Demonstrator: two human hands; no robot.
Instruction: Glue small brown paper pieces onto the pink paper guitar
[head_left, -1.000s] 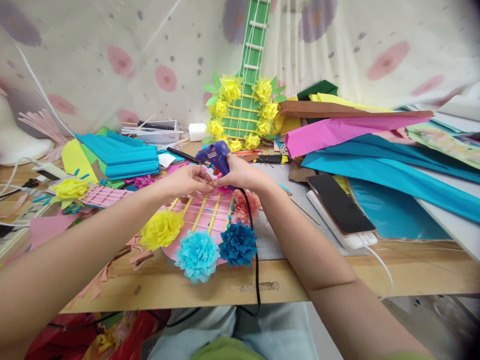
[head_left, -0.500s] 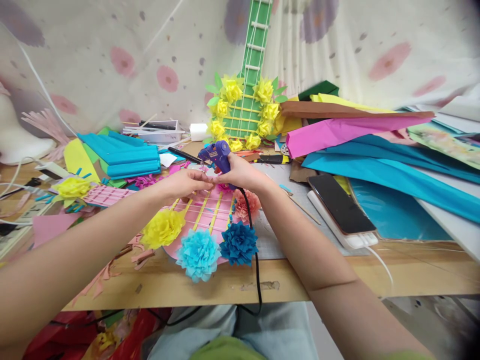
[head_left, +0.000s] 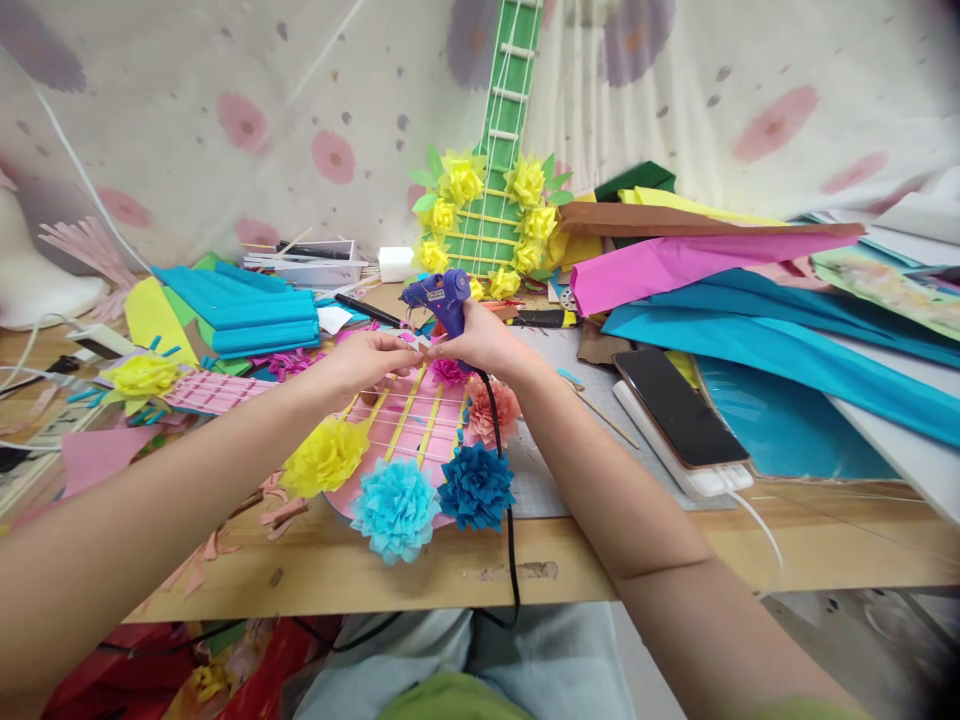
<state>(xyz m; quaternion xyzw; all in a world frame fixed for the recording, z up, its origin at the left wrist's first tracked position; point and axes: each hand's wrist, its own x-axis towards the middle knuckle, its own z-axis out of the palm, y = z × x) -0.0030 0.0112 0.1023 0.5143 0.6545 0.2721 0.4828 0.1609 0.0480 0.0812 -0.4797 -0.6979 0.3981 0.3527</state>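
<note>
- Right hand: fingers wrapped round purple glue gun, nozzle leftward.
- Left hand: fingers narrow, tips close to right thumb; cannot tell what, if anything, is pinched.
- Pink guitar model on surface, below hands; yellow flower, light-blue flower, dark-blue flower at rim.

A pink toy guitar lies on the wooden table. Behind it are a green toy guitar and, further left, folded blue paper. To its right is a flat black phone.
</note>
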